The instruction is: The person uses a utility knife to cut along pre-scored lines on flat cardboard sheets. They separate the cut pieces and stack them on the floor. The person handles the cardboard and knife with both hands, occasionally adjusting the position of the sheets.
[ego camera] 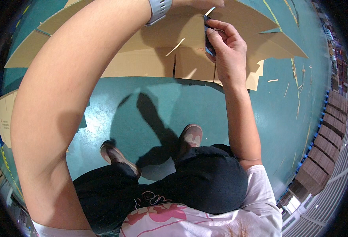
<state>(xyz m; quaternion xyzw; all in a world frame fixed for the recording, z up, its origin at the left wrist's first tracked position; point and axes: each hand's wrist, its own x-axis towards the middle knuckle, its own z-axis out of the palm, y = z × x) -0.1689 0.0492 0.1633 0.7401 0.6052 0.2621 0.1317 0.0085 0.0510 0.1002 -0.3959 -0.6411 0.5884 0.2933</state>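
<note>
My right hand (229,47) pinches a dark blue, flat, narrow object (209,41) between thumb and fingers; its exact kind is unclear. The object rests against or just over a large brown corrugated cardboard sheet (153,60), with slots cut along its near edge. My left hand (197,3) reaches across the top of the cardboard, mostly cut off by the upper picture edge, so its grip is hidden. A grey watch band (159,11) circles the left wrist. One pale thin strip (175,47) lies on the cardboard, and another strip (210,11) shows near the dark object.
Thin scraps (286,89) lie on the green floor (126,118) to the right. Stacked brown cardboard (322,148) stands along the far right beside a blue edge. At left is a printed cardboard piece (6,118). My shoes (191,134) are close below the sheet.
</note>
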